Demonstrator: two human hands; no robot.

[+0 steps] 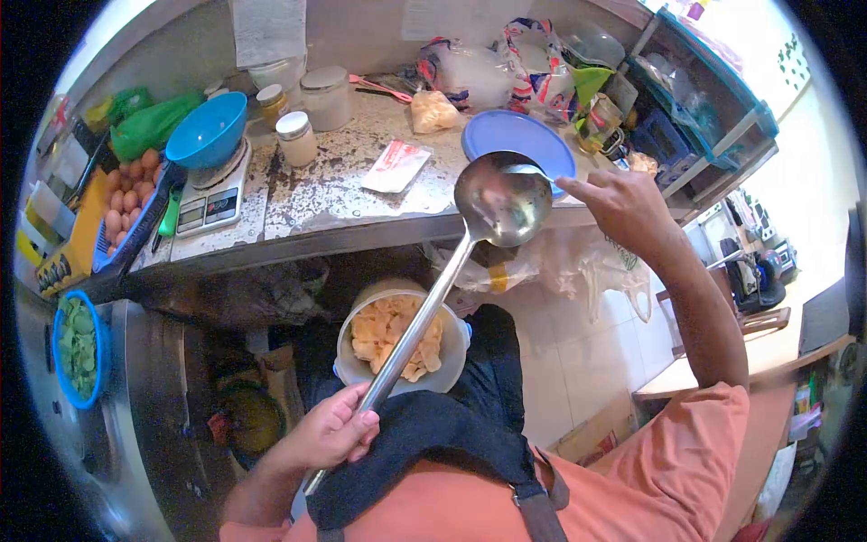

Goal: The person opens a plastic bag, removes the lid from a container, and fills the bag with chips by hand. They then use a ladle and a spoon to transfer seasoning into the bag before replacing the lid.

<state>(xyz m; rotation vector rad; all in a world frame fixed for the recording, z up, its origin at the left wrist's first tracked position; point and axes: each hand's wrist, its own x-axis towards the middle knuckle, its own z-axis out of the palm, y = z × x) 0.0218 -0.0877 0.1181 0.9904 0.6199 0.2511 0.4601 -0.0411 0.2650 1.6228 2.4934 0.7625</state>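
Steel ladle (pixel 502 206) is slanting over the bucket (pixel 453 350), left hand (pixel 330 432) gripping its handle (pixel 412 339), seemingly for balance, free right hand (pixel 629 203) pointing nearby.

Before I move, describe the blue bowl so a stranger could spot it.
Find the left end of the counter, then the scale beside the eggs. The bowl sits on that scale, whereas the similar blue basin, lower left, holds leaves.

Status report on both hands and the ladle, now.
Left hand gripping ladle by handle. Right hand at ladle's rim, contact unclear. Handle crosses over bucket.
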